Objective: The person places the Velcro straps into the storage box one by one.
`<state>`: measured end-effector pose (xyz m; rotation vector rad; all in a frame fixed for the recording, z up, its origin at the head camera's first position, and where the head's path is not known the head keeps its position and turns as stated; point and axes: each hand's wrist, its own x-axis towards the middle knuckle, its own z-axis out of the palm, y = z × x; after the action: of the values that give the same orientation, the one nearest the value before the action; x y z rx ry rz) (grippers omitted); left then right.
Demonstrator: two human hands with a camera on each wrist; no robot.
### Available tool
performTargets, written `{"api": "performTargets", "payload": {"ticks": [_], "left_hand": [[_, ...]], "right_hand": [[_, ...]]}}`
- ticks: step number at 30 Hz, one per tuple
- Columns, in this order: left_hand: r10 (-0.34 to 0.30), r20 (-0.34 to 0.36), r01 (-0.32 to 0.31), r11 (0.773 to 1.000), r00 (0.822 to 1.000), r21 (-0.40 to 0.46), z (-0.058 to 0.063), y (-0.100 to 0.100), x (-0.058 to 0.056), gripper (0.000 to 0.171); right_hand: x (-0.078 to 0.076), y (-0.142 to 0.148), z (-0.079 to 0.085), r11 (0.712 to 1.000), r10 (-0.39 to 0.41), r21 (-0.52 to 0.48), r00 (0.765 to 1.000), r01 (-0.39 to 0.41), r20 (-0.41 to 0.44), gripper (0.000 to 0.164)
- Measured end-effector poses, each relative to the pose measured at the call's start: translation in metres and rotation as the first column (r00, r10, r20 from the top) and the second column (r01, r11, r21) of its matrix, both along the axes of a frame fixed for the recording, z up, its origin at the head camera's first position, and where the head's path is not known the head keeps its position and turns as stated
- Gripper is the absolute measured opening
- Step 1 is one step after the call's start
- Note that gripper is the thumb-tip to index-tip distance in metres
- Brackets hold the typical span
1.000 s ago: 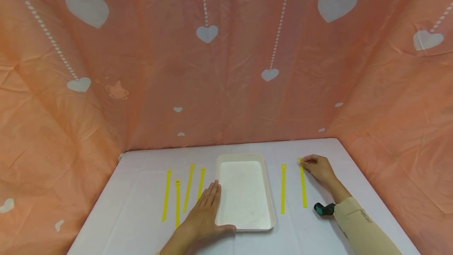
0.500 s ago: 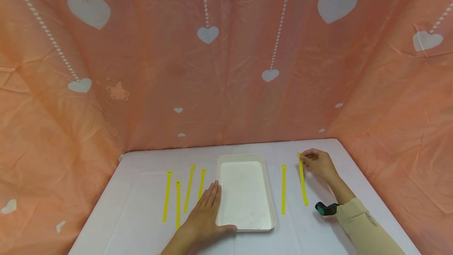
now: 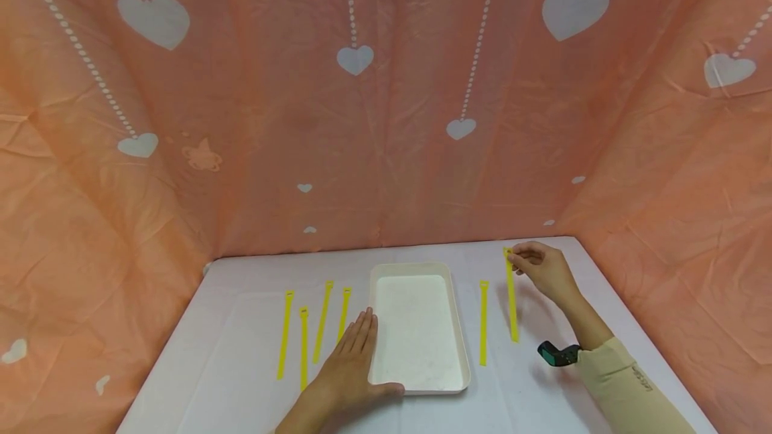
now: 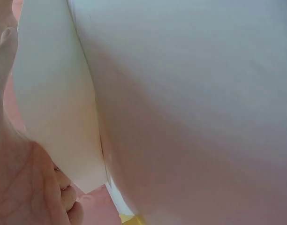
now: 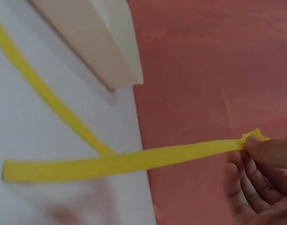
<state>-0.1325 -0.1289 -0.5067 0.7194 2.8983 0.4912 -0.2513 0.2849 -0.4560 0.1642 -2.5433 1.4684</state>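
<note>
In the head view my right hand (image 3: 545, 273) pinches a yellow cable strap (image 3: 512, 303) by its slotted head, and the strap hangs down above the table. The right wrist view shows the same strap (image 5: 78, 168) stretching from thumb and fingertips, in front of another strap (image 5: 49, 96). My left hand (image 3: 350, 359) lies with straight fingers along the left side of a shallow white tray (image 3: 416, 333), its thumb at the near edge. In the left wrist view the tray's wall (image 4: 54, 93) stands beside the palm.
One yellow strap (image 3: 483, 323) lies right of the tray. Several more, among them a strap (image 3: 284, 333) at the far left, lie left of it. A black wrist device (image 3: 557, 353) is on the right wrist. A pink heart-patterned cloth (image 3: 386, 119) surrounds the white table (image 3: 199, 353).
The right hand has lifted the pinched strap off the table and moved it up and away, slightly left. The left hand and the tray have stayed in place.
</note>
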Motion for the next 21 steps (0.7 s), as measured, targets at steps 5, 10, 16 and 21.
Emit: {"api": "performTargets", "payload": {"ticks": [5, 10, 16, 21], "left_hand": [[0.005, 0.003, -0.005, 1.0, 1.0, -0.023, -0.001, 0.0, 0.0, 0.131], [0.01, 0.014, -0.009, 1.0, 1.0, -0.016, -0.001, 0.0, 0.0, 0.131], [0.015, 0.009, -0.014, 1.0, 1.0, -0.027, 0.001, 0.0, 0.0, 0.131], [0.013, 0.017, -0.012, 1.0, 1.0, -0.023, 0.002, 0.0, 0.001, 0.132]], "right_hand": [[0.004, -0.008, 0.013, 1.0, 0.015, -0.006, 1.0, -0.015, -0.007, 0.033], [0.008, -0.018, 0.024, 0.998, 0.033, -0.048, 0.999, -0.033, -0.019, 0.032], [0.015, -0.033, 0.037, 0.985, 0.079, -0.152, 0.997, -0.08, -0.015, 0.031], [0.018, -0.046, 0.043, 0.963, 0.126, -0.238, 0.992, -0.127, -0.019, 0.03]]}}
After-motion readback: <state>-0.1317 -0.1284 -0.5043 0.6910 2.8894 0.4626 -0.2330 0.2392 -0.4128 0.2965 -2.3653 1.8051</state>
